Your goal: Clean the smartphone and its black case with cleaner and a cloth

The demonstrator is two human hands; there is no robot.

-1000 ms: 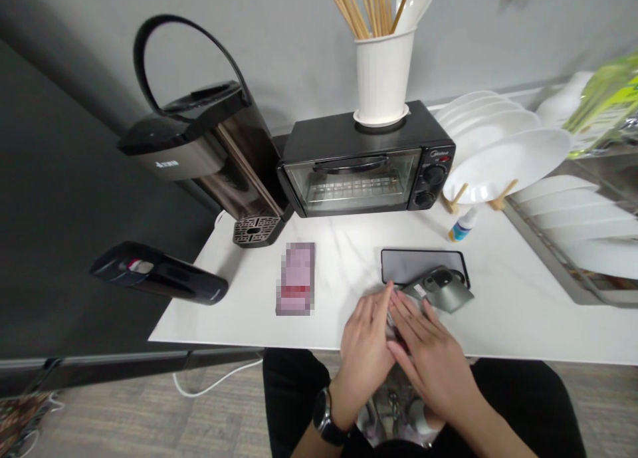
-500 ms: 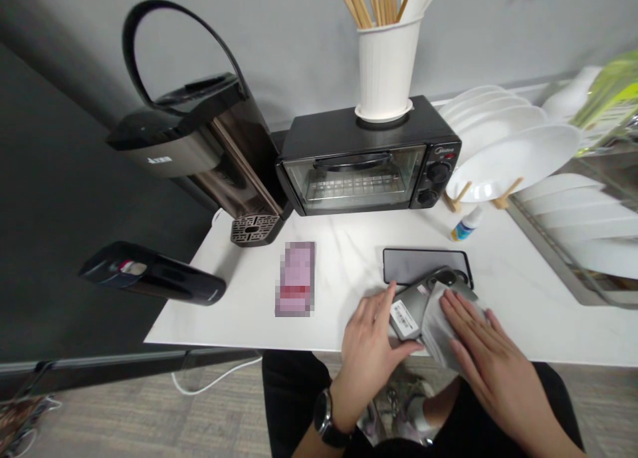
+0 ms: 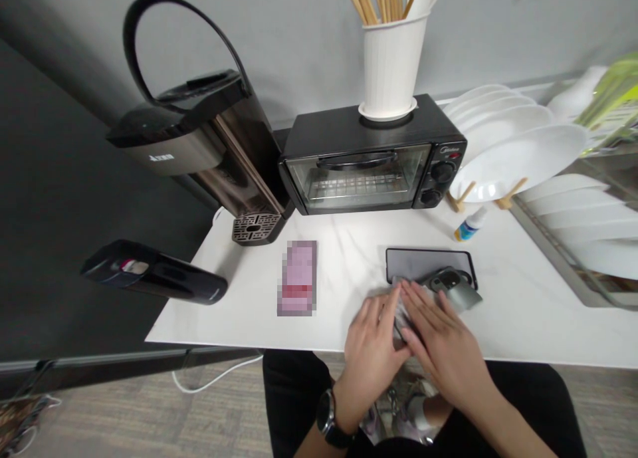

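Gray phone [image 3: 465, 298] | left hand [image 3: 373, 340] curved, holding left end | right hand [image 3: 441, 343] flat atop cloth [image 3: 401, 314]

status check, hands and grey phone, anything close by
Left hand at left end of grey phone. Right hand flat over pale wipe. Black phone just behind, partly hidden by grey one.

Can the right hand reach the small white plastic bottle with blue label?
Likely yes, once off the whitish cloth: between the right hand and the bottle lie only a flat grey phone and black-rimmed phone.
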